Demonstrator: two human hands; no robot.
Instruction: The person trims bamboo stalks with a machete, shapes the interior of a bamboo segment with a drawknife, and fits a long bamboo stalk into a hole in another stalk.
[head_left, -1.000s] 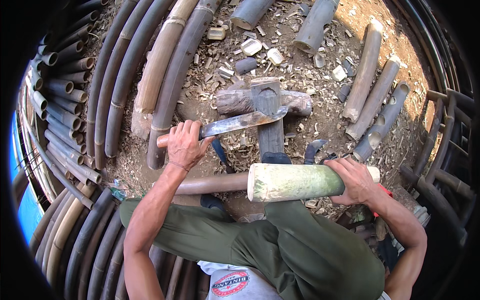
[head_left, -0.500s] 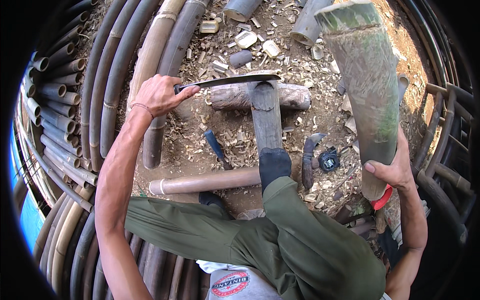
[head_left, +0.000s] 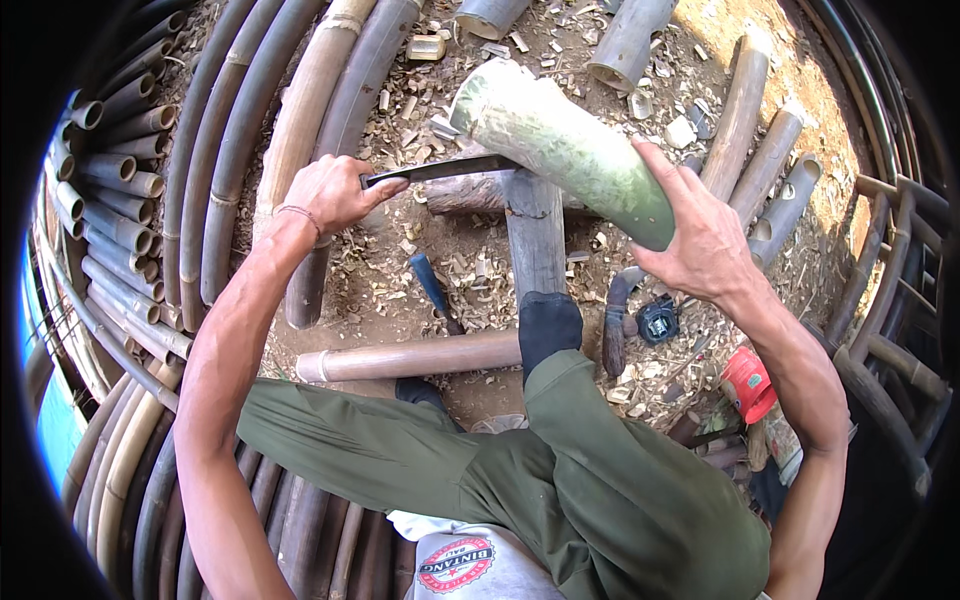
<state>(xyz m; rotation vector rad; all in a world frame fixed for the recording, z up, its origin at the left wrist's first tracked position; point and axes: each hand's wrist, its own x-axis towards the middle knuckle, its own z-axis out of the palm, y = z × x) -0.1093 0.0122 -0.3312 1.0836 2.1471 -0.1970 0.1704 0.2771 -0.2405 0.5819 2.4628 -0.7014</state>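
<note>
My left hand (head_left: 338,198) is closed round the handle of a long dark machete (head_left: 450,168). The blade lies across the far end of a grey bamboo piece (head_left: 537,235), and its tip is hidden. My right hand (head_left: 690,235) grips the near end of a thick, pale green wooden club (head_left: 570,145), slanting up and left over the blade tip. Whether club and blade touch, I cannot tell. Under the bamboo's far end lies a short log (head_left: 465,195). My socked foot (head_left: 550,330) presses against its near end.
A blue-handled tool (head_left: 430,285), a curved wooden-handled knife (head_left: 617,320) and a black tape measure (head_left: 657,320) lie among shavings. A bamboo length (head_left: 410,358) crosses before my legs. Bamboo poles (head_left: 240,150) line the left; a red cup (head_left: 748,385) stands at right.
My right hand has swung the club from upright at the right to a leftward slant over the blade tip. My left hand stays on the machete, with the blade slightly more tilted.
</note>
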